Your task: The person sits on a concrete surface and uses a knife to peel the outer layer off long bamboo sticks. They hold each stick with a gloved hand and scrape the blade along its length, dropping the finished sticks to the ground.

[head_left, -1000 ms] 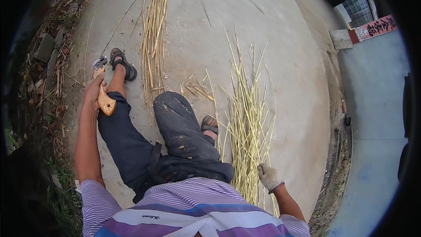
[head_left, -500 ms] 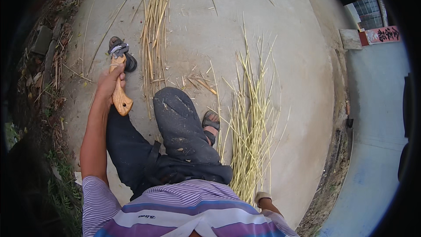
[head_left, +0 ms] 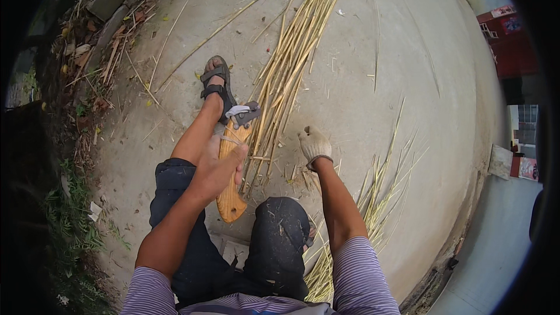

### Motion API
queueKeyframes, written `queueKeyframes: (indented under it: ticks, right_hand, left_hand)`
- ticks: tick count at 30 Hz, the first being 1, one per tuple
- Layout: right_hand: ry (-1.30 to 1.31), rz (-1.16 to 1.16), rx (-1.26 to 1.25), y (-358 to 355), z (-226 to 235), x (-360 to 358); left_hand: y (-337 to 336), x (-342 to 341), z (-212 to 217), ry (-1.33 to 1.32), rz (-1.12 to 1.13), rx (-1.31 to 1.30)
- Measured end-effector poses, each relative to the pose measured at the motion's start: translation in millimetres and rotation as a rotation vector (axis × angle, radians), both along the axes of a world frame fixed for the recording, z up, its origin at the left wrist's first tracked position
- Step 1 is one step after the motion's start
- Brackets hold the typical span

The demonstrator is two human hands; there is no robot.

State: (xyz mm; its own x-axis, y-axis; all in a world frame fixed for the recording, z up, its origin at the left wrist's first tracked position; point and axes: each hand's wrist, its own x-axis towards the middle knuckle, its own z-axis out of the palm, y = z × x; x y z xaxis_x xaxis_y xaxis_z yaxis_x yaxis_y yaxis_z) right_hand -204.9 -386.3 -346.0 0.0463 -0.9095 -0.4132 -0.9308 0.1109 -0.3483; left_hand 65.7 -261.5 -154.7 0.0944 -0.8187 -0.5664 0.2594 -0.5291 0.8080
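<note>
My left hand (head_left: pixel 217 167) grips the orange wooden handle of a chopping tool (head_left: pixel 232 166), whose dark metal head points away from me near my sandalled left foot (head_left: pixel 217 83). My right hand (head_left: pixel 312 144), in a light work glove, reaches down to a long bundle of pale bamboo strips (head_left: pixel 290 64) lying on the concrete; its fingers touch the strips' near ends. Whether it grips any strip I cannot tell. I sit low with my dark trousers and bent right knee (head_left: pixel 280 221) between both arms.
A second loose pile of thin strips (head_left: pixel 361 198) lies at my right. Concrete blocks, dry leaves and weeds (head_left: pixel 99 41) line the slab's left edge. A drop-off and red boxes (head_left: pixel 513 41) stand at the far right.
The view swung left toward the long bundle. My left hand brought the tool in toward my knee, and my right hand came up from behind my hip to the strips.
</note>
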Motion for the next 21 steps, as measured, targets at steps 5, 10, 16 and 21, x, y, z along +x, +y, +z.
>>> queueKeyframes:
  ticks: [5, 10, 16, 21]
  right_hand:
    - [0.008, -0.105, 0.009, -80.7, -28.4, 124.1]
    - [-0.032, -0.173, 0.017, -117.4, -77.2, 128.0]
    - [-0.492, -0.506, 0.267, -76.7, -119.7, 24.7]
    - [-0.79, -0.588, 0.25, 21.6, 87.4, 12.5]
  left_hand:
    - [0.7, 18.5, 28.2, -0.035, -0.105, 0.079]
    - [2.9, 35.8, 34.7, 0.005, -0.117, 0.148]
    - [4.4, 32.7, 22.8, 0.046, -0.107, 0.032]
    - [24.0, 32.0, 3.9, -0.026, 0.006, -0.086]
